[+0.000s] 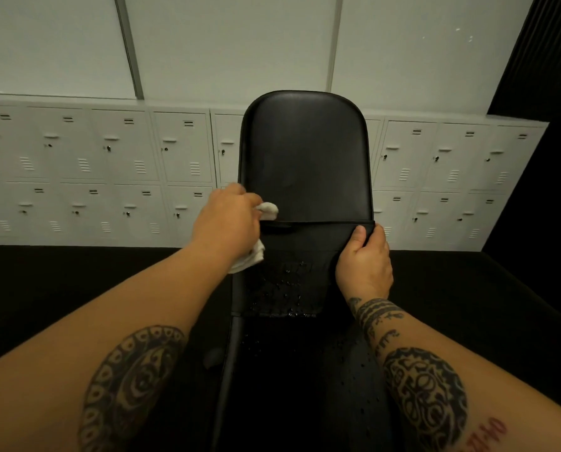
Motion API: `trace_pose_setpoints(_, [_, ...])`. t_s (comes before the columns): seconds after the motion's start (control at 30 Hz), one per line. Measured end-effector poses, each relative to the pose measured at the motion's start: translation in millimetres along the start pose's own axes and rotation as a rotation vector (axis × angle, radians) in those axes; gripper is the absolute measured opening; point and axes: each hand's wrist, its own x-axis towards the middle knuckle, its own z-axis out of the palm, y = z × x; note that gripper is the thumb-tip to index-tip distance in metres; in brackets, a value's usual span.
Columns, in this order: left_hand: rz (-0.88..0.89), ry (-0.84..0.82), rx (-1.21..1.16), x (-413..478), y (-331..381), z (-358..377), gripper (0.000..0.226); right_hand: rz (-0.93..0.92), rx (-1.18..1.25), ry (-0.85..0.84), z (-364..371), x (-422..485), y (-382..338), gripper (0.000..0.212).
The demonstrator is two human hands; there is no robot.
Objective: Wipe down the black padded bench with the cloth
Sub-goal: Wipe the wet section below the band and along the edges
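Black padded bench (305, 158), smooth vinyl-like cover, runs straight away from the viewer down the middle of the view.

- Near seat section: dark and speckled with water droplets (285, 285), densest just short of the seam under the raised back pad.
- Right hand (365, 259): fingers curled round the right edge of the seat section just below the seam, thumb on top. It is gripping the pad.
- Left hand (227, 223): closed round a crumpled white cloth (267, 210), held at the left edge of the back pad just above the seam. One end of the cloth shows past the fingers and the other hangs below the palm.
- Back pad: matt, with no droplets visible.

Judgement on handling:
- Bench: probably heavy and rigid under firm padding, and the cover is likely slick where wet. Best held at the pad edge, as the right hand does.
- Cloth: soft, light and limp, so it is best bunched in the fist.
- Progress: the wet seat section looks unwiped.

Surroundings:
- Floor: black floor (76, 272) on both sides of the bench.
- Behind the bench: two tiers of pale grey metal lockers (109, 164) with white wall panels (223, 44) above them.
- Far right: a dark ribbed surface (540, 60).
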Motion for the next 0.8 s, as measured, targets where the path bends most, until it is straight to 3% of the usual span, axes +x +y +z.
trace_pose_setpoints(0.2, [-0.167,0.121,-0.065,-6,-18,0,0.027,0.011,-0.005,-0.004,1,-1,-1,0.058])
trace_pose_setpoints(0.43, [-0.155,0.240,-0.168,4,4,15,0.024,0.003,-0.018,0.019,4,2,4,0.059])
trace_pose_setpoints(0.63, [-0.268,0.254,-0.167,44,38,19,0.024,0.000,-0.024,0.022,4,3,4,0.059])
trace_pose_setpoints(0.7, [-0.233,0.213,-0.181,51,49,23,0.025,-0.007,-0.022,0.027,5,2,3,0.059])
trace_pose_setpoints(0.8, [-0.039,0.087,-0.109,38,64,30,0.026,-0.004,-0.022,0.029,5,3,3,0.059])
